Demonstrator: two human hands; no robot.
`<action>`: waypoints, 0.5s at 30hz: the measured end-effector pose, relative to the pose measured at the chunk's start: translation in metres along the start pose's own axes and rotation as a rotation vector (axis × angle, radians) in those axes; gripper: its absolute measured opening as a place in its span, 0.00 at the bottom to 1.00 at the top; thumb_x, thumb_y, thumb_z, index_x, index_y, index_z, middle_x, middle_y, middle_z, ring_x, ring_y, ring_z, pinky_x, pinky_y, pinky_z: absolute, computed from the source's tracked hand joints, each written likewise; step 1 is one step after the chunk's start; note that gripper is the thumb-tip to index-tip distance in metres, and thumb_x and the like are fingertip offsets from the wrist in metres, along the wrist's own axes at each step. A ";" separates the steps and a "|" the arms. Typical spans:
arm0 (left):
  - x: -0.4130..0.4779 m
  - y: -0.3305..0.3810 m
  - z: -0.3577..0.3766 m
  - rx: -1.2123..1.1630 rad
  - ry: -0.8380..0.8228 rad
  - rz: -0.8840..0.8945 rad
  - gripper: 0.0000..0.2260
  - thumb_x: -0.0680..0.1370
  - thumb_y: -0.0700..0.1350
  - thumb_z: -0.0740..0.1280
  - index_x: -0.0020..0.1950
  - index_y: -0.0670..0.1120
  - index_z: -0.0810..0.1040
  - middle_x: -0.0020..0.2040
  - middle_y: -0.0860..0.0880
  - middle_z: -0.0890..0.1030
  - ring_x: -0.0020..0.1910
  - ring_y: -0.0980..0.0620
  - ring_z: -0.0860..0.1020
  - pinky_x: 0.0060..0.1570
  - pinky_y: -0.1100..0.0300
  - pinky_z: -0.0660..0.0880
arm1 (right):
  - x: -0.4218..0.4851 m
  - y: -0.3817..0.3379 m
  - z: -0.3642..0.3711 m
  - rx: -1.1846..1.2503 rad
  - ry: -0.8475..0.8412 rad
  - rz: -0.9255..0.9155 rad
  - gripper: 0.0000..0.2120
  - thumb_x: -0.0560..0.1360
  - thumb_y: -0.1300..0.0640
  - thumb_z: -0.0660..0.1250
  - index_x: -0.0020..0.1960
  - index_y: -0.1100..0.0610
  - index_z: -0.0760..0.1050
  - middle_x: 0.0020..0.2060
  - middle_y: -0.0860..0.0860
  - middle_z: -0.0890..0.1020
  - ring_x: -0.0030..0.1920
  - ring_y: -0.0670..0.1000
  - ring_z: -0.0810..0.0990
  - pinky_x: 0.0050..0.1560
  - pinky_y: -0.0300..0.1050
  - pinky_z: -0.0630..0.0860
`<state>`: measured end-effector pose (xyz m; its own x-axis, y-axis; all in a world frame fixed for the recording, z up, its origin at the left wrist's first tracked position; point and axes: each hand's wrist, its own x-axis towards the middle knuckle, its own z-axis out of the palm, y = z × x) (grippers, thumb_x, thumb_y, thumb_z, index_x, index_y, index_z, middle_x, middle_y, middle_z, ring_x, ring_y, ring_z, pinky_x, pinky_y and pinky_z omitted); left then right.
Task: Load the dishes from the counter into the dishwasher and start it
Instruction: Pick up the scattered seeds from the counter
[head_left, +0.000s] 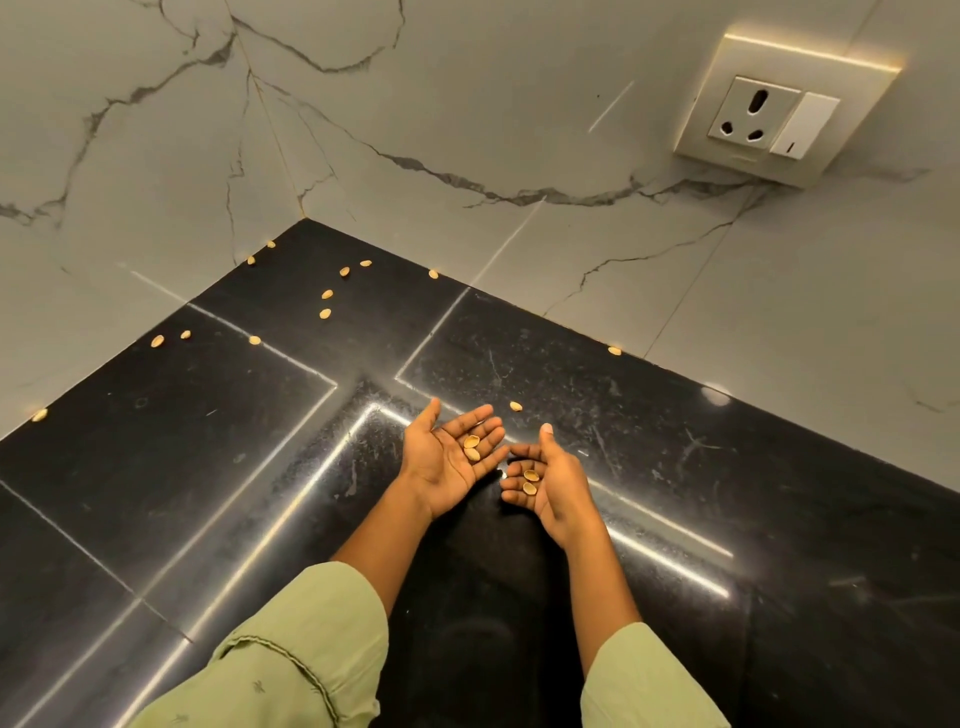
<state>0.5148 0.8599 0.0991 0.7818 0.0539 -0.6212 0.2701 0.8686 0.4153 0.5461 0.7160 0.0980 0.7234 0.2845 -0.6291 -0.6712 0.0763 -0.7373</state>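
Dishes are nowhere in the head view, and neither is the dishwasher; where they stand cannot be told from here. What shows is a polished black counter (208, 467) running into a corner of grey-veined marble wall (467, 104), with a wall socket (756, 114) and its rocker switch (802, 127) at 2 o'clock.

Both hands hover palm-up over the counter near the middle of the view. The left hand (447, 462) has its fingers spread and slack, and two pistachio shell halves (471, 448) lie loose on it. The right hand (545, 483), just beside it at 4 o'clock, is lightly cupped, carrying another two shell halves (530, 481) without gripping them. Pale green sleeves (311, 649) cover both forearms.

The nearest loose shell (516, 406) lies on the counter at 1 o'clock from the left hand and 11 o'clock from the right. It is just beyond the left fingertips (488, 413), which look slightly the closer. Its long axis seems to run roughly 10 to 4 o'clock. More scattered shells (326, 294) lie well apart towards the corner at 11 o'clock, several against the wall's foot.

Judging by this, the person is clearing shells, and loading has not begun.
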 end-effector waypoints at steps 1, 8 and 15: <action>0.002 -0.001 0.002 -0.001 0.013 0.005 0.28 0.82 0.60 0.55 0.59 0.37 0.80 0.49 0.39 0.83 0.50 0.44 0.81 0.58 0.47 0.76 | 0.001 -0.002 -0.003 0.003 0.009 -0.004 0.27 0.83 0.41 0.53 0.54 0.65 0.76 0.31 0.56 0.78 0.28 0.51 0.78 0.28 0.44 0.77; 0.024 -0.016 0.031 0.585 0.283 0.195 0.13 0.82 0.51 0.62 0.48 0.43 0.80 0.31 0.46 0.75 0.29 0.51 0.71 0.32 0.56 0.70 | 0.013 -0.024 -0.034 0.006 0.120 -0.034 0.22 0.82 0.44 0.57 0.50 0.63 0.76 0.29 0.53 0.75 0.27 0.50 0.74 0.25 0.41 0.71; 0.038 -0.013 0.046 1.789 0.384 0.572 0.16 0.79 0.52 0.69 0.65 0.50 0.78 0.59 0.48 0.82 0.59 0.44 0.79 0.50 0.53 0.74 | 0.041 -0.059 -0.064 -0.121 0.293 -0.127 0.09 0.79 0.52 0.67 0.50 0.59 0.76 0.24 0.47 0.66 0.21 0.45 0.61 0.20 0.37 0.57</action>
<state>0.5672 0.8284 0.1006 0.8937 0.4151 -0.1704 0.4375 -0.7217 0.5364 0.6263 0.6623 0.1000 0.8273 -0.0079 -0.5617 -0.5617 -0.0250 -0.8270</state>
